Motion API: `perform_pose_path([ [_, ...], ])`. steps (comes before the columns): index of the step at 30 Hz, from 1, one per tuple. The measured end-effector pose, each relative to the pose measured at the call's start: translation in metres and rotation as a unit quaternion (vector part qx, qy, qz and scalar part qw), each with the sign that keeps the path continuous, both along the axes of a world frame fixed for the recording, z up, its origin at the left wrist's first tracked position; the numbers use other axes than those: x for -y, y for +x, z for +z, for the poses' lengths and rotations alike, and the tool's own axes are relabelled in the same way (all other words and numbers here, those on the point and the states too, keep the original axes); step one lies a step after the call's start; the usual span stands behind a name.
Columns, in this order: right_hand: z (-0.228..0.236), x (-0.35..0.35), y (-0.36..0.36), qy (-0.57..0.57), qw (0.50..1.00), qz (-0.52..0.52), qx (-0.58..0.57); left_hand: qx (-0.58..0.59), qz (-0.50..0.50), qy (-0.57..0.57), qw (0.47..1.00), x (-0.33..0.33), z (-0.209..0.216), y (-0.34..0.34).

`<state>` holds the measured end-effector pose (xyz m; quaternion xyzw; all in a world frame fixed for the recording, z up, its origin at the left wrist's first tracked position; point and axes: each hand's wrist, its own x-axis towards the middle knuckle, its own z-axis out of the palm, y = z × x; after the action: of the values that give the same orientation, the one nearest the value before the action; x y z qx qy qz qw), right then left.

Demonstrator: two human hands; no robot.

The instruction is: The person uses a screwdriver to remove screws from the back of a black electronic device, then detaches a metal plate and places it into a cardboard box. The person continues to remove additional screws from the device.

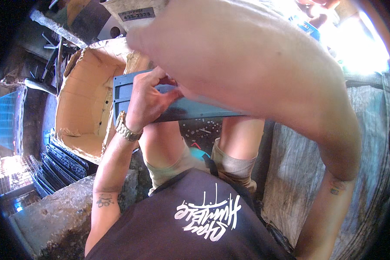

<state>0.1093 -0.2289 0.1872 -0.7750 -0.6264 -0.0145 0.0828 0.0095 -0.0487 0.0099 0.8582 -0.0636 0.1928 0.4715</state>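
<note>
Across my knees lies a long dark blue-grey plastic panel [190, 109] with raised ribs and recessed sections at its left end. My left hand [149, 97], with a metal-band watch [128, 127] on the wrist, is over the panel's left part. Its thumb and fingers curl together in a pinch; what they hold, if anything, is hidden. My right forearm sweeps across the upper view, close and large. My right hand [154, 45] is at its left end, above the left hand, with its fingers hidden from sight.
An open cardboard box [89, 93] with torn edges stands to the left. Below it several dark plastic pieces [60, 167] are stacked beside a concrete block [69, 212]. A grey, worn surface [305, 169] is at the right. Small pale scraps [201, 129] lie on the floor between my legs.
</note>
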Motion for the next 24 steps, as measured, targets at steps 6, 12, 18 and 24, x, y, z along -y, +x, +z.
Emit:
perform_pose_path([
  [6,0.002,0.007,0.002,0.013,1.000,0.008,-0.011,0.117,0.024,-0.011,0.993,0.009,0.004,-0.007],
  [12,0.008,0.023,0.001,0.057,0.997,0.026,-0.053,0.153,0.053,0.025,0.987,0.023,0.016,-0.016],
  [18,0.004,0.040,-0.025,0.072,0.990,0.004,-0.118,0.045,-0.080,-0.029,0.995,0.045,0.015,-0.024],
  [24,0.006,0.048,-0.041,0.049,0.991,-0.037,-0.121,0.009,-0.085,0.009,0.996,0.049,0.004,-0.022],
])
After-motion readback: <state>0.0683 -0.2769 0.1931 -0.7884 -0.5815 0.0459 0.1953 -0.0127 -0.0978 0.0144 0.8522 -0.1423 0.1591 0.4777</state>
